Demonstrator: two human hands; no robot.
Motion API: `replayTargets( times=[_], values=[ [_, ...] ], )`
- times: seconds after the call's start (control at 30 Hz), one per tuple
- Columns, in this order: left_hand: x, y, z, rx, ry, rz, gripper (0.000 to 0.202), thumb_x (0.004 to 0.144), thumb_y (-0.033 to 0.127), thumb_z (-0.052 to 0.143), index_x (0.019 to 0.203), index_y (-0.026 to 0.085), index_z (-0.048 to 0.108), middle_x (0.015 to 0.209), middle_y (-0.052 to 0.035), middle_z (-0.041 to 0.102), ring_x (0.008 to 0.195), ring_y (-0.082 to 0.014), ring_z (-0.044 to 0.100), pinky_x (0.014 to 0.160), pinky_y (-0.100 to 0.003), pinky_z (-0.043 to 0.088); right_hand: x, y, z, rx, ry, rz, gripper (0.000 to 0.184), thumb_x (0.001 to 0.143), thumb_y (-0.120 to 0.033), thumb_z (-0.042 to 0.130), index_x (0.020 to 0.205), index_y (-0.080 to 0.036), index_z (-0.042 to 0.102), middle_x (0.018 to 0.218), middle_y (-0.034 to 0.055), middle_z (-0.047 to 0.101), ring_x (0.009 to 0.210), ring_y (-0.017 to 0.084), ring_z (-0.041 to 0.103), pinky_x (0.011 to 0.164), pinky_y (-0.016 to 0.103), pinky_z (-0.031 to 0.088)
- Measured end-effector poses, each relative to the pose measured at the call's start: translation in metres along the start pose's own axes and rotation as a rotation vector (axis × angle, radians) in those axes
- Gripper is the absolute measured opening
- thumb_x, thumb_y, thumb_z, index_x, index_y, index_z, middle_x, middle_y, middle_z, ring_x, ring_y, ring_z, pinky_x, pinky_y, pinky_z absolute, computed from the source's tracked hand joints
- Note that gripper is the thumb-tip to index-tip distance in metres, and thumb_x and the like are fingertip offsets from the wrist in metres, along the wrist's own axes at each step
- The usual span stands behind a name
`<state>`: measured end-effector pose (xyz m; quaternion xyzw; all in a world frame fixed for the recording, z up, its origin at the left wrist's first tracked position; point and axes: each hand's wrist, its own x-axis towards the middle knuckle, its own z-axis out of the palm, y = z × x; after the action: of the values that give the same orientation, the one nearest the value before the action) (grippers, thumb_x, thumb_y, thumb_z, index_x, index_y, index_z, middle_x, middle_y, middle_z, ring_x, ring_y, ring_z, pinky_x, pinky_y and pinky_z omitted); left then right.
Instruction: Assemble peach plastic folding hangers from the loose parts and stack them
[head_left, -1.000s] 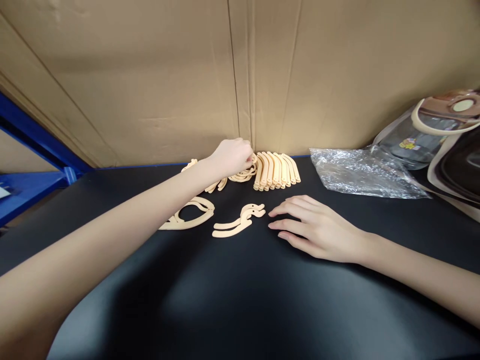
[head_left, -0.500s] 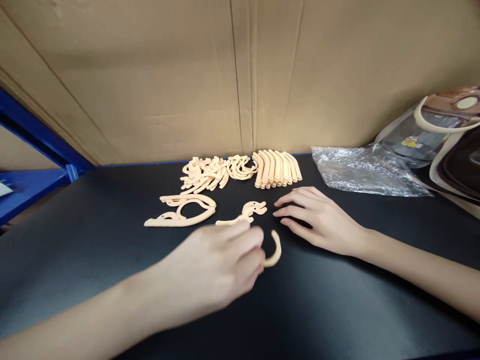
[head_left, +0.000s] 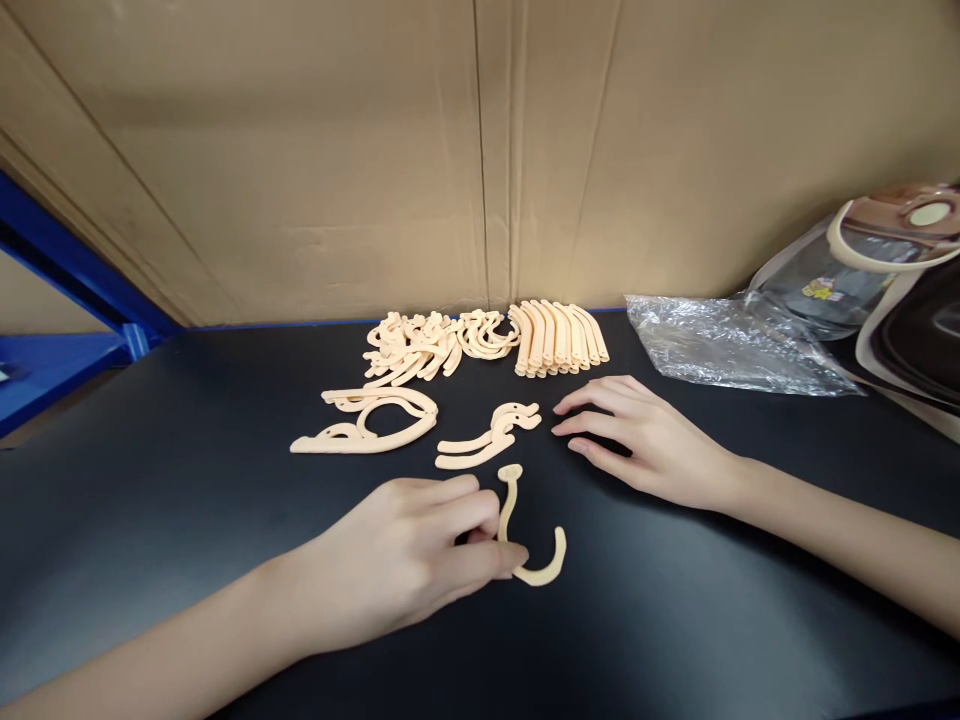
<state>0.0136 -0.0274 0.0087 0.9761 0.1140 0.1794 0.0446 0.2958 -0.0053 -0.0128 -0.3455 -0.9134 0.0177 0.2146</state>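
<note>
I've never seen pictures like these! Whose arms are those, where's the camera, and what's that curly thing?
There's no robot here, just a person's two bare hands. The camera is worn on their head, so every picture looks forward and down, as they would.

The left hand holds a cream hook-shaped piece, maybe plastic. The right hand is open and holds nothing; its fingertips point towards two cream curved strips.

On the smooth black tabletop there's also a cream folded frame, a jumbled cream heap, a neat row of cream bent bars and a crinkly clear plastic sheet or bag.
</note>
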Motion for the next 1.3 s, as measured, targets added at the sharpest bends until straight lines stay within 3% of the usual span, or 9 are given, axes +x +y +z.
replayTargets(
  times=[0.17, 0.4, 0.6, 0.77, 0.87, 0.97, 1.1, 1.2, 1.3],
  values=[
    [-0.003, -0.007, 0.002, 0.072, 0.046, -0.029, 0.015, 0.094, 0.015, 0.052, 0.099, 0.019, 0.065, 0.077, 0.0012, 0.055, 0.061, -0.0084, 0.046, 0.057, -0.021, 0.036, 0.000, 0.001, 0.000, -0.008, -0.002, 0.001, 0.021, 0.096, -0.026, 0.049, 0.107, -0.020, 0.066, 0.114, 0.0065, 0.062, 0.106, 0.017, 0.056, 0.097, 0.038, 0.040],
    [-0.004, -0.013, 0.001, 0.145, 0.057, -0.066, 0.020, 0.092, 0.012, 0.053, 0.107, 0.017, 0.065, 0.085, -0.0007, 0.060, 0.070, -0.0099, 0.053, 0.058, -0.021, 0.038, 0.001, -0.001, 0.000, -0.048, 0.025, 0.013, 0.022, 0.096, -0.027, 0.049, 0.109, -0.020, 0.065, 0.114, 0.0063, 0.063, 0.107, 0.018, 0.057, 0.096, 0.038, 0.041],
    [-0.006, -0.012, 0.001, 0.143, 0.059, -0.089, 0.024, 0.092, 0.012, 0.052, 0.113, 0.016, 0.062, 0.092, -0.0018, 0.061, 0.074, -0.0108, 0.056, 0.061, -0.021, 0.042, 0.001, 0.016, -0.001, -0.234, 0.191, 0.254, 0.034, 0.096, -0.032, 0.046, 0.121, -0.013, 0.059, 0.120, 0.0102, 0.065, 0.111, 0.024, 0.058, 0.098, 0.042, 0.042],
    [-0.005, -0.009, -0.001, 0.178, 0.071, -0.063, 0.023, 0.091, 0.011, 0.053, 0.111, 0.015, 0.062, 0.093, -0.0023, 0.062, 0.075, -0.0111, 0.056, 0.061, -0.021, 0.043, -0.002, 0.039, 0.003, -0.353, 0.067, 0.354, 0.048, 0.099, -0.038, 0.035, 0.131, -0.007, 0.053, 0.134, 0.0134, 0.057, 0.124, 0.027, 0.052, 0.110, 0.047, 0.034],
    [-0.004, -0.008, -0.002, 0.188, 0.085, -0.050, 0.021, 0.091, 0.010, 0.052, 0.109, 0.015, 0.063, 0.091, -0.0025, 0.062, 0.075, -0.0114, 0.057, 0.062, -0.021, 0.043, -0.002, 0.044, 0.003, -0.425, 0.034, 0.352, 0.048, 0.100, -0.037, 0.032, 0.126, -0.006, 0.058, 0.131, 0.0128, 0.060, 0.121, 0.027, 0.055, 0.112, 0.046, 0.032],
    [-0.004, -0.008, -0.002, 0.201, 0.112, -0.040, 0.019, 0.092, 0.011, 0.050, 0.106, 0.015, 0.063, 0.089, -0.0027, 0.063, 0.073, -0.0113, 0.057, 0.062, -0.021, 0.044, -0.001, 0.042, -0.001, -0.513, 0.079, 0.350, 0.047, 0.100, -0.039, 0.034, 0.114, -0.007, 0.066, 0.117, 0.0123, 0.067, 0.108, 0.027, 0.062, 0.107, 0.044, 0.038],
    [-0.003, -0.010, 0.001, 0.201, 0.133, -0.049, 0.019, 0.092, 0.011, 0.050, 0.106, 0.015, 0.063, 0.089, -0.0026, 0.063, 0.075, -0.0112, 0.058, 0.064, -0.021, 0.045, -0.001, 0.039, -0.004, -0.547, 0.094, 0.318, 0.044, 0.098, -0.040, 0.039, 0.123, -0.011, 0.061, 0.124, 0.0127, 0.062, 0.104, 0.030, 0.062, 0.096, 0.047, 0.046],
    [-0.004, -0.012, 0.002, 0.191, 0.136, -0.054, 0.020, 0.092, 0.011, 0.050, 0.107, 0.016, 0.062, 0.091, -0.0026, 0.062, 0.077, -0.0113, 0.058, 0.064, -0.021, 0.046, -0.001, 0.036, -0.006, -0.534, 0.046, 0.356, 0.038, 0.097, -0.038, 0.040, 0.108, -0.013, 0.068, 0.113, 0.0112, 0.067, 0.092, 0.027, 0.066, 0.078, 0.041, 0.052],
    [-0.005, -0.011, 0.002, 0.195, 0.146, -0.048, 0.020, 0.092, 0.011, 0.050, 0.107, 0.016, 0.062, 0.091, -0.0022, 0.063, 0.077, -0.0109, 0.058, 0.065, -0.021, 0.046, 0.000, 0.033, -0.010, -0.553, 0.076, 0.407, 0.033, 0.096, -0.035, 0.042, 0.102, -0.015, 0.068, 0.103, 0.0099, 0.068, 0.084, 0.025, 0.065, 0.065, 0.036, 0.048]
  ],
)
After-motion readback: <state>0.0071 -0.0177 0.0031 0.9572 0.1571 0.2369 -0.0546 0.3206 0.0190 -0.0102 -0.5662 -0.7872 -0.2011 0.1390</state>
